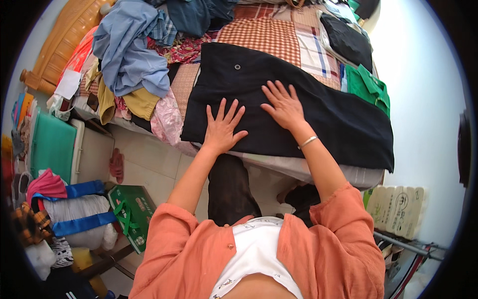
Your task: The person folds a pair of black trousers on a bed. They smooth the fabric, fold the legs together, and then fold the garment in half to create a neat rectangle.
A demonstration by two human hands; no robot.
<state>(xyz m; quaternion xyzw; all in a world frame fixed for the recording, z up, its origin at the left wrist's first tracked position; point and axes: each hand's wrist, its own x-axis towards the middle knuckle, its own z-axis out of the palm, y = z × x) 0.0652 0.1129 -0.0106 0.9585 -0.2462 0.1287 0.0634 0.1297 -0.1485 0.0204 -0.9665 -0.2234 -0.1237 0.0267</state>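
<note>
Black trousers [336,123], folded lengthwise, lie across the near edge of a bed, with a round button [237,67] near the wide left end. My left hand [223,129] rests palm down on that wider end, fingers spread. Farther right, my right hand [284,106] is flat on the middle of the cloth, fingers apart and a silver bangle at the wrist. Neither hand grips anything. A checked patchwork bedcover [261,37] shows beyond the trousers. A green collared shirt [368,88] lies beside their far right edge.
Blue shirts [130,56] and mustard garments [142,102] are heaped on the bed's left. A dark folded garment [345,39] lies at the back right. On the floor side stand a teal-lidded box [52,145], a green carton [130,216] and a strapped bundle [80,213]; a pink slipper [117,166] lies nearby.
</note>
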